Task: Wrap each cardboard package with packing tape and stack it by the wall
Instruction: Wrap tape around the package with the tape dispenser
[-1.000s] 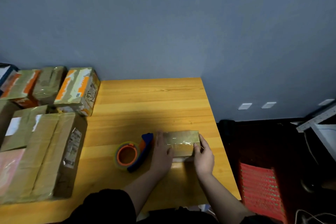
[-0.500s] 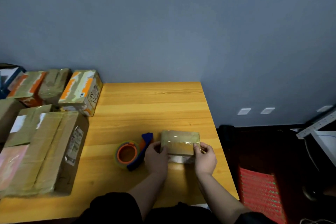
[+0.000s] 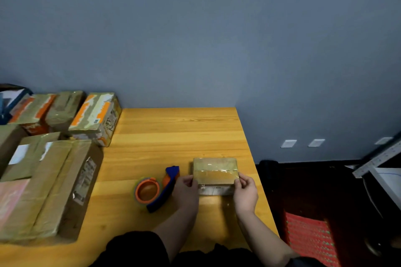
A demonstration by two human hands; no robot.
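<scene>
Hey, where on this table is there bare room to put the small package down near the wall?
Bare wood runs from the small package back to the wall, bordered left by the orange-patched box and right by the table edge. The left side is crowded with boxes, including the large box. The tape dispenser sits beside the left hand.

We record one small, flat, tan cardboard package (image 3: 214,171), glossy with clear tape, near the table's right edge. Just to its left lies an orange-and-blue tape dispenser (image 3: 155,188). By the blue-grey wall (image 3: 195,39) we count several taped cardboard boxes (image 3: 96,115).
</scene>
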